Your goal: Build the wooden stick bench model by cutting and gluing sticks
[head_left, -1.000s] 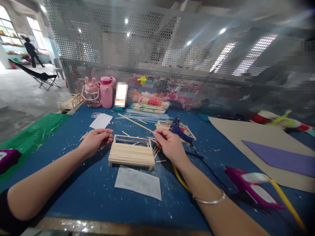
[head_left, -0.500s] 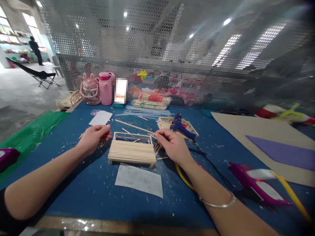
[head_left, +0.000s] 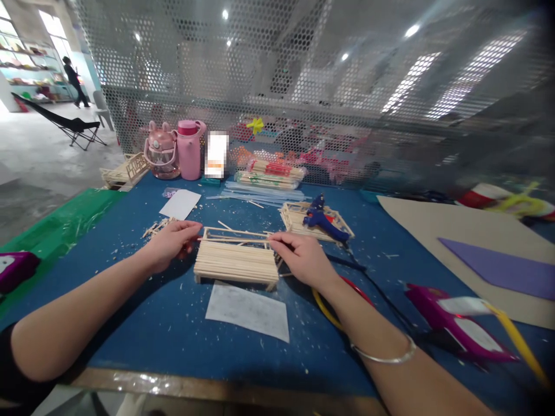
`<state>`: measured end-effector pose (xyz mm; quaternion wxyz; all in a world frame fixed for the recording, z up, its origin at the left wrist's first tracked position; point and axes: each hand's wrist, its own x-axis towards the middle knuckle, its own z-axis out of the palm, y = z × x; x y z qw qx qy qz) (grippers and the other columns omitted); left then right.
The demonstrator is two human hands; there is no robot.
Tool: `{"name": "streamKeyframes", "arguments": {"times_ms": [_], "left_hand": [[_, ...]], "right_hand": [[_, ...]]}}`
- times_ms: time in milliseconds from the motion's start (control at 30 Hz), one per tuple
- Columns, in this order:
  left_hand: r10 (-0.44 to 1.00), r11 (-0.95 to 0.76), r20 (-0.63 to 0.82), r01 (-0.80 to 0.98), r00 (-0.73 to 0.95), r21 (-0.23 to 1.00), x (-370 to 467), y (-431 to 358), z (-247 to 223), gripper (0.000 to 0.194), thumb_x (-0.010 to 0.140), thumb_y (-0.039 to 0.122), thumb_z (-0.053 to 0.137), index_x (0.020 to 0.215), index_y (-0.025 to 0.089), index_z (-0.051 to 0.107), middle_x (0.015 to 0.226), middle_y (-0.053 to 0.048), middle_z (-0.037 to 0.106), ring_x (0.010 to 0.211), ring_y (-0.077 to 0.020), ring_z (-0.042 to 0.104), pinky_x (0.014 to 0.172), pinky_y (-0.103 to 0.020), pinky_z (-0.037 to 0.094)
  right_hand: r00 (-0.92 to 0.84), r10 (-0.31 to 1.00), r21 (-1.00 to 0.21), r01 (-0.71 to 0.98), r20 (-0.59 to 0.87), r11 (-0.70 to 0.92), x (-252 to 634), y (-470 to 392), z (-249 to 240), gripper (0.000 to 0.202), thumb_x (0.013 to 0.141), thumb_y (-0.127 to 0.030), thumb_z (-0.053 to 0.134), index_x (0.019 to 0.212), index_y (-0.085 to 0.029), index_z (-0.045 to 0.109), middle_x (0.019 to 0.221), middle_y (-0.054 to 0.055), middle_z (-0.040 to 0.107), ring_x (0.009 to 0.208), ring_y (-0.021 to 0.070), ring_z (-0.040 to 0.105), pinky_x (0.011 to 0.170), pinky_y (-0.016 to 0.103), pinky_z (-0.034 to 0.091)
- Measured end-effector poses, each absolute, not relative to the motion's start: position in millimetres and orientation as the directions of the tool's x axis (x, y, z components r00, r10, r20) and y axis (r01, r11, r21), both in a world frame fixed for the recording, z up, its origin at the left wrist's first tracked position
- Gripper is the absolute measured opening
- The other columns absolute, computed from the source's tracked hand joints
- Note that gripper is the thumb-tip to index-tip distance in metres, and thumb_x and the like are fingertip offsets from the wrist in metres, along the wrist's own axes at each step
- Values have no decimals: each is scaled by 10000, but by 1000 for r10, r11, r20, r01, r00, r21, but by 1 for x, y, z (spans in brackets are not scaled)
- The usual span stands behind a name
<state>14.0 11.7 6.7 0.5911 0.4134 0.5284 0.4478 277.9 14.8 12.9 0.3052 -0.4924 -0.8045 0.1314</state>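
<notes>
A small bench made of pale wooden sticks stands on the blue table, with a slatted seat and an open frame at its back. Along that back frame lies a thin wooden stick, hard to tell from the rails around it. My right hand pinches its right end at the bench's back right corner. At the opposite corner, my left hand has its fingertips closed at the stick's left end. Just in front of the bench is a white paper sheet.
A blue glue gun rests on another stick frame behind my right hand. Bundled sticks, glue sticks and two pink bottles line the back. A purple device lies right. A person is far left.
The stick in my right hand has come down from above the bench to its back frame. My left hand has moved right to the bench's corner. The person far off has shifted.
</notes>
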Motion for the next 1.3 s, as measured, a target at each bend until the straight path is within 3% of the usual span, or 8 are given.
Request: {"name": "streamKeyframes", "arguments": {"times_ms": [567, 967, 1167, 1300], "left_hand": [[939, 335, -321, -119, 123, 935, 14, 12, 1, 257, 789, 145, 572, 1039, 111, 525, 454, 55, 462, 366, -34, 373, 331, -107, 272], [925, 372, -360, -102, 121, 923, 18, 8, 7, 319, 801, 135, 560, 1109, 114, 478, 484, 52, 486, 368, -24, 410, 369, -101, 362], [922, 381, -369, -108, 116, 918, 17, 8, 8, 323, 792, 130, 571, 1101, 126, 478, 500, 42, 510, 370, -28, 441, 386, -109, 398], [927, 370, -359, -102, 110, 923, 17, 8, 7, 340, 784, 140, 583, 1106, 126, 473, 497, 42, 514, 367, -32, 439, 379, -112, 390]], "right_hand": [[-492, 811, -238, 786, 317, 570, 290, 10, 29, 210, 822, -216, 501, 836, -193, 709, 838, 34, 722, 772, 176, 656, 684, 275, 479], [-532, 824, -258, 783, 196, 567, 290, 0, 36, 284, 817, -143, 453, 952, -191, 698, 938, 35, 714, 824, 168, 670, 725, 254, 494], [-508, 830, -279, 783, 228, 556, 289, 3, 28, 309, 812, -112, 442, 918, -217, 713, 930, 27, 715, 837, 170, 669, 714, 260, 495], [-534, 817, -224, 788, 217, 574, 289, 3, 29, 317, 798, -103, 456, 935, -238, 708, 905, 15, 720, 796, 166, 668, 683, 264, 490]]}}
